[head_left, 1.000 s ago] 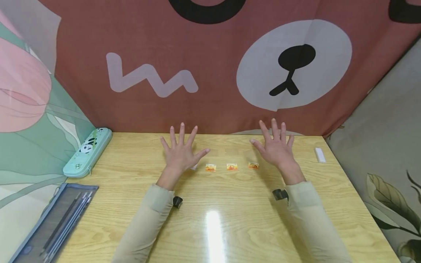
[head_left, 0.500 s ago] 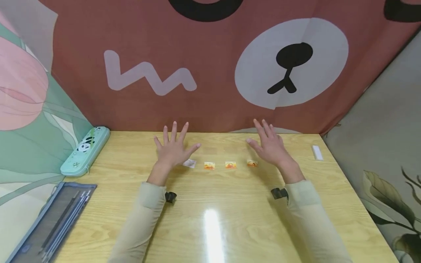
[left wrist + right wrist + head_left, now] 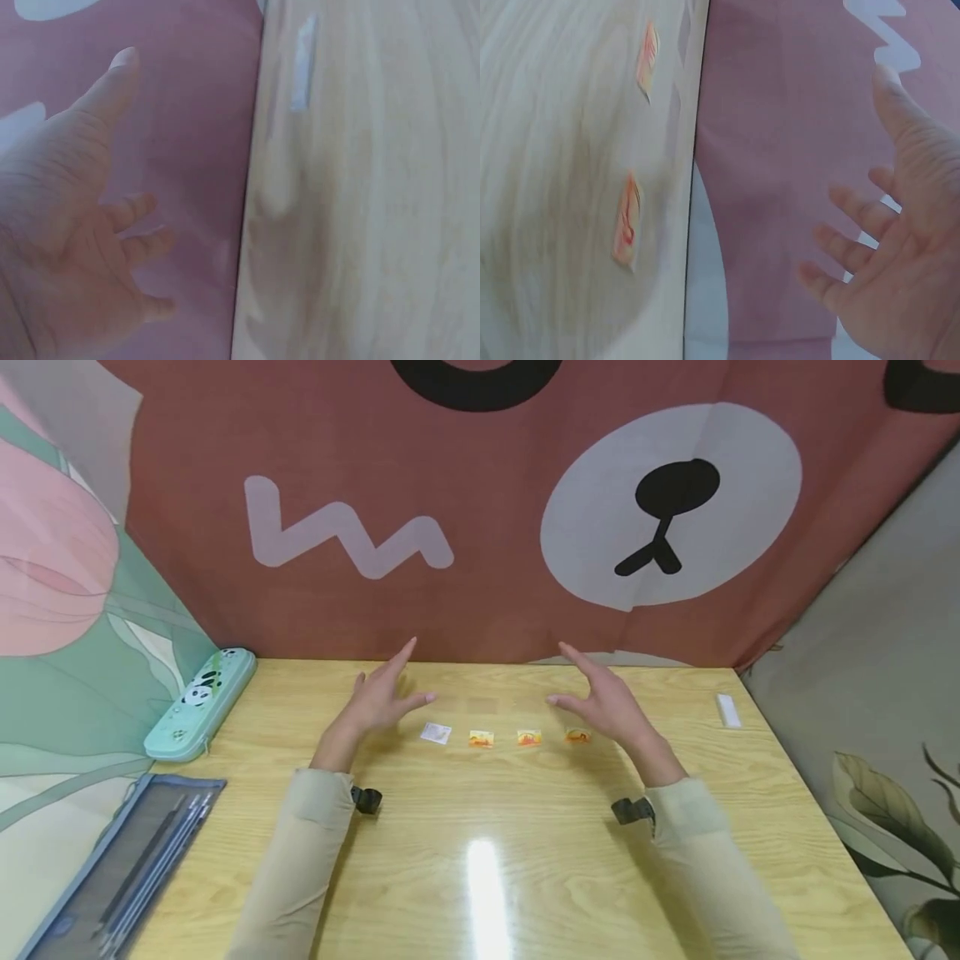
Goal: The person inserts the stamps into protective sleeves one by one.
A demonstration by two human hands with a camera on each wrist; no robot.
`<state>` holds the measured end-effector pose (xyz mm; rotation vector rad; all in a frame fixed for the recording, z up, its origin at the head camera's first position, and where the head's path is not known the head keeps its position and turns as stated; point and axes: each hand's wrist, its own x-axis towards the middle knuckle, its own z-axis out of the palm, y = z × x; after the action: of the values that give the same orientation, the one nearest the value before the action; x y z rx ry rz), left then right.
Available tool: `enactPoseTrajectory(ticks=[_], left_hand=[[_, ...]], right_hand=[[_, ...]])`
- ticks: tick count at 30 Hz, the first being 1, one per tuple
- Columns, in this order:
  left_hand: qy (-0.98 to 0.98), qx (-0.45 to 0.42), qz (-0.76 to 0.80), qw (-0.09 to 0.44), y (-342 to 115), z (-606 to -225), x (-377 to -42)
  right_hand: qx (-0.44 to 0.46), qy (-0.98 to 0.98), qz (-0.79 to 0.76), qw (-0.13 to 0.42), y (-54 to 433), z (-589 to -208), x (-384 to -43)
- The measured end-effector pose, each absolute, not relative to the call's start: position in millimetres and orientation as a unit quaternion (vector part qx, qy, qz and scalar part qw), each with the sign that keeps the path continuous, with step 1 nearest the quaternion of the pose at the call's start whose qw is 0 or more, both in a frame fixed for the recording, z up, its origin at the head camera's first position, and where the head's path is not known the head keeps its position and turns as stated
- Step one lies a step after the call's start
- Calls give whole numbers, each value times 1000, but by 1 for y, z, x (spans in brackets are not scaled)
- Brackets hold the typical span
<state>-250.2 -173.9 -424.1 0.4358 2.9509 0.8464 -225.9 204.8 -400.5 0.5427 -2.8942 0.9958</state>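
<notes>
My left hand (image 3: 375, 700) hovers over the back of the table, turned on its side with thumb out and fingers extended, holding nothing. Just to its right lies a small whitish printed card (image 3: 436, 732). My right hand (image 3: 611, 703) mirrors it, palm inward, also holding nothing. Below its thumb lies an orange-and-yellow card (image 3: 577, 736). Between the hands are two more orange-and-yellow cards, a left one (image 3: 482, 739) and a middle one (image 3: 528, 737), so all the cards form a row. In the right wrist view, the fingers (image 3: 855, 247) are spread and slightly bent.
A mint panda pencil case (image 3: 201, 703) sits at the back left. In front of it lies a mesh zip pouch (image 3: 142, 860) with pencils inside. A white eraser-like block (image 3: 727, 711) rests at the back right. A brown cloth backdrop (image 3: 480, 610) hangs behind the table (image 3: 570, 860).
Both hands have turned from palm-down with spread fingers to palms facing inward. The left hand has shifted left, uncovering the whitish card. The cards have stayed in place.
</notes>
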Motion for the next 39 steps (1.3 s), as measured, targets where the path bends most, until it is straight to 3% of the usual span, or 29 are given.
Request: enactPoseTrajectory(ticks=[15, 24, 39], left_hand=[[941, 104, 307, 95, -176, -440, -259], [934, 102, 325, 103, -170, -449, -261], [954, 116, 262, 94, -170, -454, -264]], right_hand=[[155, -920, 359, 21, 161, -421, -216], [186, -891, 411, -42, 132, -438, -219], [207, -904, 370, -63, 93, -449, -227]])
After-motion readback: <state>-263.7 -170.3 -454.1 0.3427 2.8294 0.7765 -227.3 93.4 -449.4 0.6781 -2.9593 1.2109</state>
